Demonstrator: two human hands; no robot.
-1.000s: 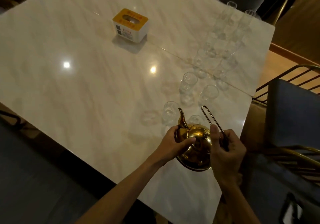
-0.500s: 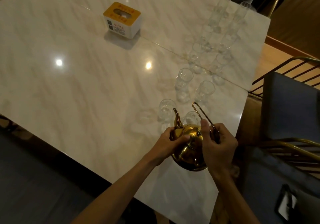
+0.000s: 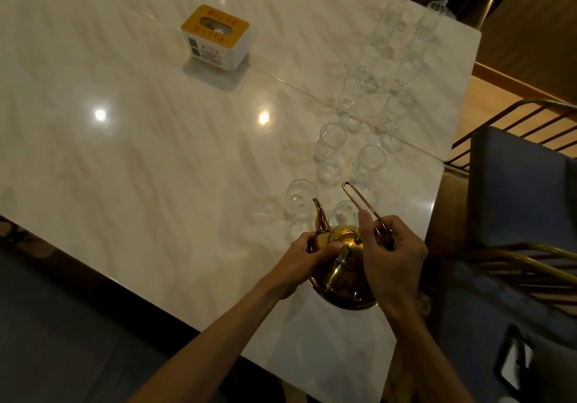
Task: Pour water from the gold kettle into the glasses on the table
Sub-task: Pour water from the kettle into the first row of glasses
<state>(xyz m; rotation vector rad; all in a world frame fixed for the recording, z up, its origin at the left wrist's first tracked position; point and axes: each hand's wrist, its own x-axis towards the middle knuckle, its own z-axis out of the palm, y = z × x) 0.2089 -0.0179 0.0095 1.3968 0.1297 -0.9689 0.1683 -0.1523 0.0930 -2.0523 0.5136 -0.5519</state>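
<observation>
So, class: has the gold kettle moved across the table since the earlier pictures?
No. The gold kettle sits by the same near glass; both hands hold it as before. Only the camera shifted.

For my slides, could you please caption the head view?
Both hands hold a gold kettle at the marble table's edge, spout toward two rows of glasses.

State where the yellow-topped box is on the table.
In the head view, the box stands alone on the far left part of the table, well left of the rows of glasses.
</observation>
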